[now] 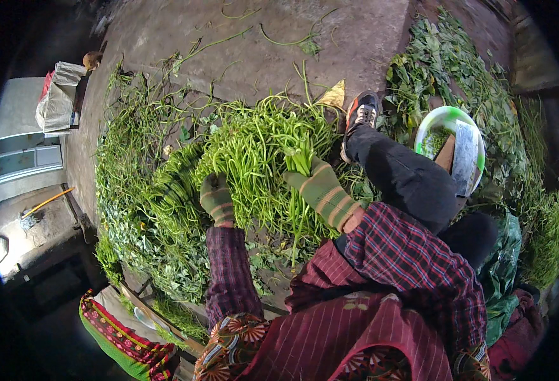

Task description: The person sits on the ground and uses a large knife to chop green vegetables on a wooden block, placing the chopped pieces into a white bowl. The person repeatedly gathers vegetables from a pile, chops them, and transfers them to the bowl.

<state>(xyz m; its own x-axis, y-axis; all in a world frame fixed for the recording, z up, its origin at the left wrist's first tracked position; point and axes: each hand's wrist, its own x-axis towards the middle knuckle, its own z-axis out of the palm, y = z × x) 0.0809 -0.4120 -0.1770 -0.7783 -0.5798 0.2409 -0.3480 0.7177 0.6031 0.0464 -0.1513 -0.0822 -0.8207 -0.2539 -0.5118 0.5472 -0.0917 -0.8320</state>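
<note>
Both hands wear green gloves with tan stripes. My right hand (324,190) grips an upright bunch of green stems (299,159), whose thin ends hang down below the fist. My left hand (216,197) rests at the left edge of a large heap of green stems (255,152); its fingertips are sunk among the stems, and whether they hold any cannot be made out. Left of that hand lie stems gathered in bundles (177,181). The heap spreads on the ground between both hands and beyond them.
Loose vines and leaves (136,238) cover the ground at left; a leafy pile (479,95) lies at right. A green-and-white basin (422,138) holds a metal plate (465,157) and a brown piece. A shoe (363,114) stands beside the heap. Green plastic sheeting (503,281) lies lower right.
</note>
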